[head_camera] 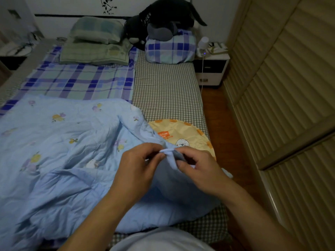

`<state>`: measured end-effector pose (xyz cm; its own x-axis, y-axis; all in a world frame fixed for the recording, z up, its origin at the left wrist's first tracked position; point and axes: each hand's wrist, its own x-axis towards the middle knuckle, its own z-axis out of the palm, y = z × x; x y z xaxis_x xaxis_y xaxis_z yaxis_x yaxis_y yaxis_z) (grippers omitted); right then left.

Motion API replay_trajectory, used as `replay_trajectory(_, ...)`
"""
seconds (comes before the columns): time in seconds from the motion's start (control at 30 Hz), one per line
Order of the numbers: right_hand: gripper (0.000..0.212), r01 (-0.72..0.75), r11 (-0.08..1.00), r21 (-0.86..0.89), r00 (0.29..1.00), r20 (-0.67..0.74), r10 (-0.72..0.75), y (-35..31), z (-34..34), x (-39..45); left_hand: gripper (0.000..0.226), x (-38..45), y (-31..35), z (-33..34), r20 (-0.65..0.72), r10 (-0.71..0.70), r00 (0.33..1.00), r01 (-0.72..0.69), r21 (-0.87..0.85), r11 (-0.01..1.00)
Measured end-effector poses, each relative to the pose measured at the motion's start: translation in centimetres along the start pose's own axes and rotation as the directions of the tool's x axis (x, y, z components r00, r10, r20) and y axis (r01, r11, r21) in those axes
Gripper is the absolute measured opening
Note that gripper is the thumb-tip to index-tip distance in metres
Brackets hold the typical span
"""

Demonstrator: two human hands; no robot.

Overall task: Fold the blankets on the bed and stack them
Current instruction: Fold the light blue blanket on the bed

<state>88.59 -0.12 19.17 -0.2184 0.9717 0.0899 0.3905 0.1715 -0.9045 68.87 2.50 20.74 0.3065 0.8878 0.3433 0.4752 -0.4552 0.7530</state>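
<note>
**Blue blanket, corner pinched in both hands**

Blue blanket (59, 151): light blue, flower print, rumpled over the near part of the bed (168, 91). One corner is lifted at the right edge. Left hand (137, 167) and right hand (197, 165): fingers closed narrowly on that corner, fingertips nearly meeting. Yellow round cushion (186, 133): partly under the blanket's edge. Plaid blanket (79, 80): spread flat farther up the bed.

An orange label reading "foodie" sits on the round yellow cushion (183, 132); white lettering on the black plush toy (163, 17) is unreadable.
</note>
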Motion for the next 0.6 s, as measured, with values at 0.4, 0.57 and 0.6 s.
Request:
replay_trajectory(0.4, 0.034, -0.383, 0.771, -0.509, 0.874, 0.072, 0.481, 10.6, -7.1, 2.6, 0.008, 7.9, -1.6, -4.3, -0.235, -0.074, 0.969, 0.061, -0.061, 0.996)
replay_trajectory(0.57, 0.089, -0.502, 0.831, -0.241, 0.851, 0.035, 0.524, 14.6, -6.3, -1.3, 0.016, 13.4, -2.1, -5.0, -0.306, -0.106, 0.946, 0.112, 0.001, 0.994)
replay_trajectory(0.6, 0.092, -0.480, 0.791, -0.380, 0.844, 0.043, 0.534, 15.2, -5.6, -1.8, 0.017, 14.5, -2.1, -5.1, -0.321, -0.116, 0.940, 0.126, 0.010, 0.992)
